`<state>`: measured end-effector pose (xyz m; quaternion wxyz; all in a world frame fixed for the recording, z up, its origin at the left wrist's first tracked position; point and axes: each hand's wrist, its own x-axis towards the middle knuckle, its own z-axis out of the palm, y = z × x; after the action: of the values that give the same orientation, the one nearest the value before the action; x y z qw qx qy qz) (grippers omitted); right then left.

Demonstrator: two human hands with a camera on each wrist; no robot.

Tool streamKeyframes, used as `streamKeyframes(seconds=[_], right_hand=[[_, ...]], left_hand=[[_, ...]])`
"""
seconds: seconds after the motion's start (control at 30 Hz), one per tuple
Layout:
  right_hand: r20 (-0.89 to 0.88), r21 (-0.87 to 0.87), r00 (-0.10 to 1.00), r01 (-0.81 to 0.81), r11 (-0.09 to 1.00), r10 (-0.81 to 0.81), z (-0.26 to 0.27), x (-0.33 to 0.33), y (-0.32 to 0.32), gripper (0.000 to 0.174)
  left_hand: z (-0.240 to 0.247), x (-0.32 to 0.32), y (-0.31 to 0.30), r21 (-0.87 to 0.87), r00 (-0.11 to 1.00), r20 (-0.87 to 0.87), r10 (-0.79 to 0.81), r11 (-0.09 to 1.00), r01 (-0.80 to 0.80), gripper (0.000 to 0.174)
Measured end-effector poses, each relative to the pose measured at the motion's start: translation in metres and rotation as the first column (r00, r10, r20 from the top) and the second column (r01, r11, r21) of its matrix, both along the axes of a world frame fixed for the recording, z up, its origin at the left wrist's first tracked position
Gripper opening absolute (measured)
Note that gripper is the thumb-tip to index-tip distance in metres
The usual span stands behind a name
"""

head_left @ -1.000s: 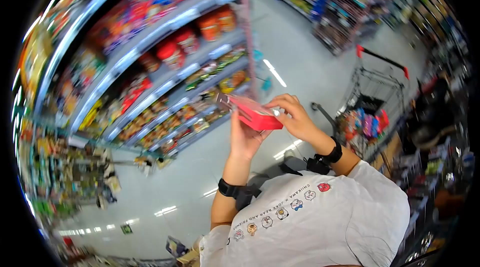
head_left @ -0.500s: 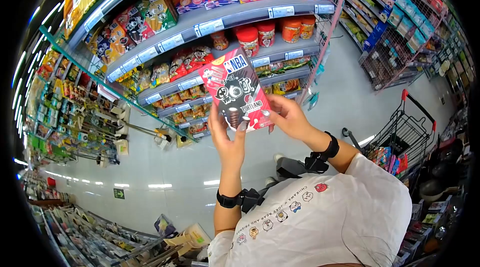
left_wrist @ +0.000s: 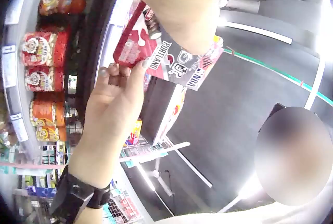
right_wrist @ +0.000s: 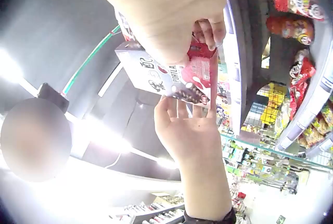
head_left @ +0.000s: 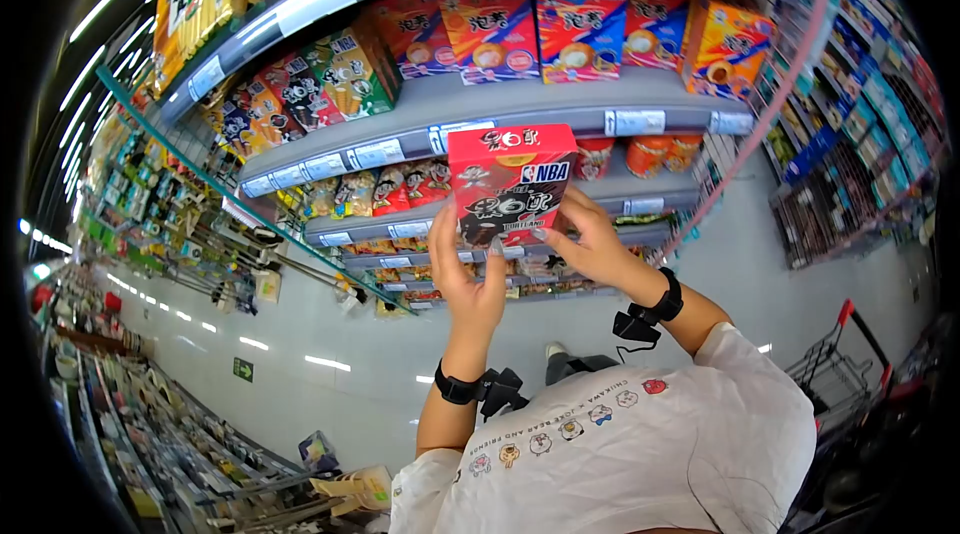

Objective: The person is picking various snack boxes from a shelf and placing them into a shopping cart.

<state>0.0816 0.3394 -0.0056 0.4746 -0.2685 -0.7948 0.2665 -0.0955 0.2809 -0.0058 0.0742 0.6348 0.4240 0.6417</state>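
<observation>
A red and black snack box (head_left: 515, 179) with NBA and PORTLAND lettering stands upright between both hands, its red top face showing in the head view. My left hand (head_left: 468, 284) grips its lower left side, with the thumb on the printed front. On the lower right, my right hand (head_left: 598, 242) holds the box, thumb also across the front. In the left wrist view the right hand (left_wrist: 114, 107) pinches one end of the box (left_wrist: 174, 62). The right wrist view shows the left hand (right_wrist: 190, 135) with its fingers along the bottom edge of the box.
A shelf unit (head_left: 560, 114) ahead bears colourful snack boxes (head_left: 580, 29), with orange-lidded jars (head_left: 650, 154) and bags lower down. A green rail (head_left: 190, 159) edges its left end. A shopping cart (head_left: 835, 364) stands at the right, and another rack (head_left: 820, 194) lies beyond the aisle.
The box has turned from lying nearly flat to front showing, then to upright with its top in view. Both hands keep hold of it. The head view has swung toward the shelf, which appears closer.
</observation>
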Motion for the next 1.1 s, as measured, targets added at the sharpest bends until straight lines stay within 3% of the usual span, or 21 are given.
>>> streamKeyframes(seconds=[0.07, 0.13, 0.3, 0.43, 0.6, 0.73, 0.83, 0.87, 0.97, 1.1], right_hand=[[0.007, 0.123, 1.000, -0.007, 0.992, 0.006, 0.013, -0.008, 0.023, 0.036], [-0.016, 0.120, 0.996, -0.081, 0.989, 0.084, 0.030, -0.022, 0.038, 0.037], [0.026, 0.348, 0.995, -0.100, 0.932, 0.097, 0.049, -0.071, 0.075, 0.044], [-0.008, 0.288, 0.988, -0.147, 0.946, 0.156, 0.058, -0.111, 0.093, 0.047], [-0.016, 0.465, 0.998, -0.046, 0.884, 0.060, 0.065, -0.164, 0.117, 0.050], [-0.040, 0.460, 0.999, 0.012, 0.888, 0.007, 0.064, -0.213, 0.137, 0.047], [0.081, 0.415, 0.990, 0.076, 0.907, -0.120, 0.066, -0.243, 0.144, 0.046], [0.022, 0.493, 0.986, 0.134, 0.860, -0.166, 0.067, -0.252, 0.144, 0.047], [0.121, 0.424, 0.966, 0.157, 0.892, -0.228, 0.063, -0.279, 0.152, 0.048], [0.113, 0.422, 0.951, 0.215, 0.881, -0.287, 0.064, -0.299, 0.152, 0.051]], left_hand=[[0.000, 0.004, 0.016, 0.050, 0.994, 0.083, 0.065, 0.996, -0.070, 0.066], [-0.001, 0.002, 0.030, 0.078, 0.988, 0.146, 0.056, 0.995, -0.068, 0.077], [0.007, -0.025, 0.055, 0.111, 0.970, 0.155, 0.185, 0.973, -0.204, 0.082], [0.017, -0.058, 0.071, 0.113, 0.955, 0.135, 0.263, 0.954, -0.278, 0.081], [0.029, -0.106, 0.089, 0.105, 0.953, 0.077, 0.294, 0.948, -0.301, 0.081], [0.033, -0.156, 0.108, 0.116, 0.935, -0.004, 0.354, 0.929, -0.351, 0.079], [0.034, -0.196, 0.128, 0.106, 0.927, -0.010, 0.376, 0.922, -0.373, 0.078], [0.032, -0.210, 0.134, 0.090, 0.919, -0.025, 0.393, 0.917, -0.390, 0.078], [0.035, -0.240, 0.146, 0.088, 0.894, -0.086, 0.440, 0.897, -0.433, 0.074], [0.034, -0.269, 0.164, 0.123, 0.845, -0.177, 0.504, 0.864, -0.489, 0.067]])
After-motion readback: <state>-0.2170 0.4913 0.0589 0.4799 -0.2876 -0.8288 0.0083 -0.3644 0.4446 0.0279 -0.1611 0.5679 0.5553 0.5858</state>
